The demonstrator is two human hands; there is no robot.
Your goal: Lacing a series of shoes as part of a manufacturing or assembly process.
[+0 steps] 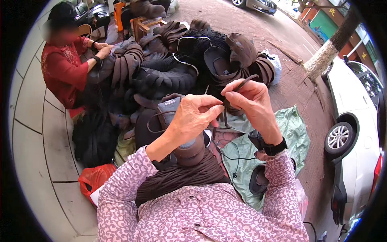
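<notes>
Up in front of my chest, my left hand (195,115) and my right hand (252,103) almost touch at the fingertips. Both pinch a thin dark brown shoelace (246,82), whose one end sticks out above my right fingers while other strands hang below. Beneath my left hand a brown shoe upper (191,152) rests on my lap, its grey tongue (168,108) showing beside my left wrist. A thick bundle of dark brown laces (181,179) lies across my thighs.
Ahead are heaped stacks of brown and black shoe uppers (167,76). Another person (64,76) in red handles uppers at the left. A green sheet (288,129) with a dark piece (259,179) lies right. An orange bag (96,177) sits left; a white car (350,133) stands far right.
</notes>
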